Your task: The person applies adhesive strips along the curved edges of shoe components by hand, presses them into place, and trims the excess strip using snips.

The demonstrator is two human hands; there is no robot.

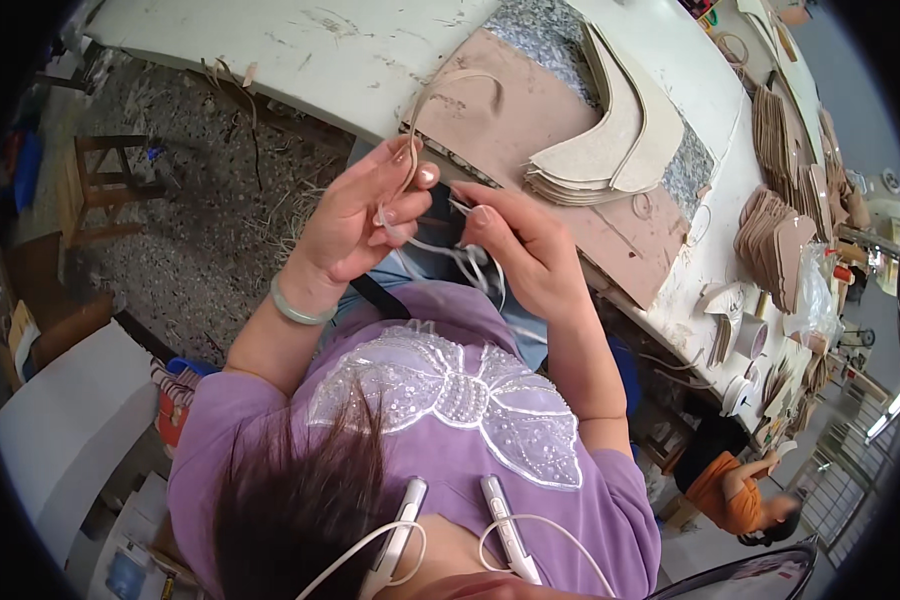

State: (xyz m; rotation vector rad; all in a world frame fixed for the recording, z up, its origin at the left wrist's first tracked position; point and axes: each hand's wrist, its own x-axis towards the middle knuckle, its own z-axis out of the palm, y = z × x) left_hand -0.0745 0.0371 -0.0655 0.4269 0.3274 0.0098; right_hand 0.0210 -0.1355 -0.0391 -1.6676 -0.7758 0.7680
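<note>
Left hand (365, 215) and right hand (520, 245) both pinching thin beige strip (440, 90), just short of table edge (370, 125)

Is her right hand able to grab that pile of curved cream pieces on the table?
Probably yes. The right hand is pinching a thin strip, but the stack of curved cream pieces lies just beyond it with nothing between.

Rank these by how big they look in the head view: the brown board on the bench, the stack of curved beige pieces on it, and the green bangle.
1. brown board, the largest.
2. stack of curved beige pieces, lying on the board.
3. green bangle on the left wrist, smallest, though it sits nearer the camera.
</note>
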